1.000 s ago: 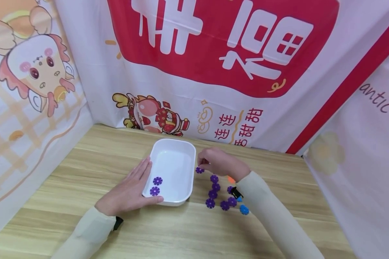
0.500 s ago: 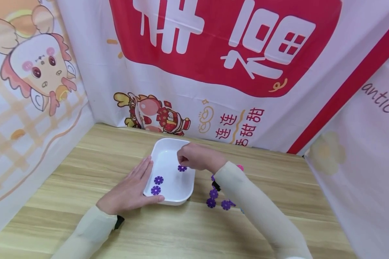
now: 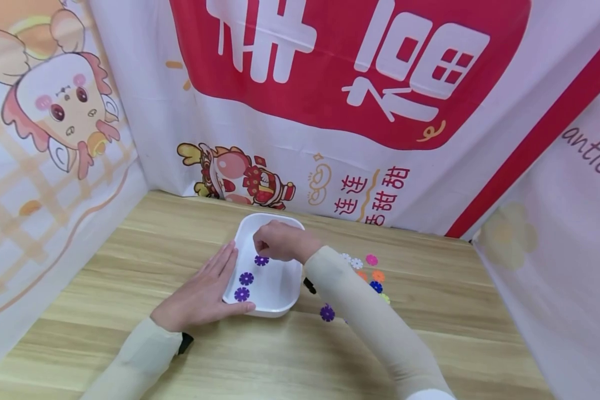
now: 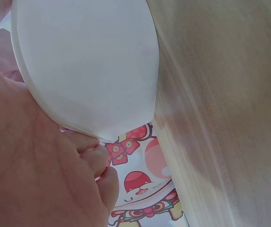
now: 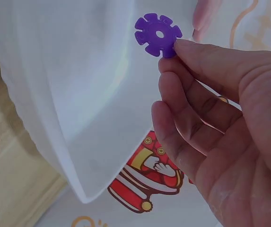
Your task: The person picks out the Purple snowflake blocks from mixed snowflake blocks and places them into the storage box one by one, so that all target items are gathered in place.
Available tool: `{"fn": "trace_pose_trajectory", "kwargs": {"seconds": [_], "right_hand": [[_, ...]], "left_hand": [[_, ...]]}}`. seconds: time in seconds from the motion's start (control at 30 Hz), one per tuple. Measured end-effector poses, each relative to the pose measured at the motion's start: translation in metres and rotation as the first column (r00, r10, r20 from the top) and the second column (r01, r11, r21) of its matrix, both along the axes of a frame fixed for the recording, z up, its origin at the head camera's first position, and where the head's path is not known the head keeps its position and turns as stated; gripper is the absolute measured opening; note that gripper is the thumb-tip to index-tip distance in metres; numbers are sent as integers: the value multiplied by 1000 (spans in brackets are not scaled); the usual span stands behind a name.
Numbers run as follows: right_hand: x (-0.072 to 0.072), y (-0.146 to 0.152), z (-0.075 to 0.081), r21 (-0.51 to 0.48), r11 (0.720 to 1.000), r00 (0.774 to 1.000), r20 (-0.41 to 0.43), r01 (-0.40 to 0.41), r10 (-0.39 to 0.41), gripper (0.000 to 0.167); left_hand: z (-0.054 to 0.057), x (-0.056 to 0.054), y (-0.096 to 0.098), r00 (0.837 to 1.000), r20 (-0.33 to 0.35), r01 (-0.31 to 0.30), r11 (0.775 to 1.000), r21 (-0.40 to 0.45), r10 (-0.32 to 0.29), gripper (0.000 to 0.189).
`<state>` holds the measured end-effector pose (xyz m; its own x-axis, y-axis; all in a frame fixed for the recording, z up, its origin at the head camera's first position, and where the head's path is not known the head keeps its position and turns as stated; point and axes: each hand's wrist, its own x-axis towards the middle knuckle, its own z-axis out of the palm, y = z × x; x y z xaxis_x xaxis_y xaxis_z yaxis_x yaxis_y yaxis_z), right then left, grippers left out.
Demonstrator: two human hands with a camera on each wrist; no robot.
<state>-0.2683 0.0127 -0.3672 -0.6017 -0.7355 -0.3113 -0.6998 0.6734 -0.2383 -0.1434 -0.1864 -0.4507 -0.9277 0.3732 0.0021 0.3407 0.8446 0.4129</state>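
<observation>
A white plastic tray (image 3: 280,289) stands on the wooden table. Along its left side lie the fairly straight fingers of my left hand (image 3: 200,291), with the thumb touching the near rim; the left wrist view shows that palm close against the tray's outer wall (image 4: 88,61). Over the tray's inside, my right hand (image 3: 281,240) pinches a purple snowflake disc (image 5: 159,35) between thumb and forefinger. The disc has a notched edge and a small centre hole. Below it in the head view, two more purple discs, an upper one (image 3: 246,278) and a lower one (image 3: 241,294), lie in the tray.
Right of the tray lie loose discs: purple (image 3: 327,313), white (image 3: 356,263), pink (image 3: 371,259), orange (image 3: 378,275) and dark blue (image 3: 376,286). My right forearm (image 3: 365,311) hides part of this group. A printed cloth (image 3: 320,133) hangs behind the table.
My right hand has moved left from beside the tray to over its inside, carrying the purple disc. The left hand keeps its place on the tray.
</observation>
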Motion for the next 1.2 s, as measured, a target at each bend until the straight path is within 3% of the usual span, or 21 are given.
{"fn": "trace_pose_trajectory", "kwargs": {"seconds": [0.57, 0.77, 1.0, 1.2], "right_hand": [[-25, -31, -28, -58, 989, 986, 98, 140, -133, 14], [-29, -32, -43, -66, 967, 959, 156, 247, -235, 16], [-28, -26, -65, -48, 933, 914, 225, 356, -337, 18], [-31, -23, -66, -59, 933, 916, 222, 354, -333, 16]], "left_hand": [[4, 2, -2, 1000, -28, 8, 1000, 0, -8, 127], [4, 3, -4, 1000, -24, 7, 1000, 13, -7, 126], [-4, 5, -1, 1000, -26, 9, 1000, 27, -9, 127], [-1, 3, -1, 1000, -29, 12, 1000, 26, -12, 126]]}}
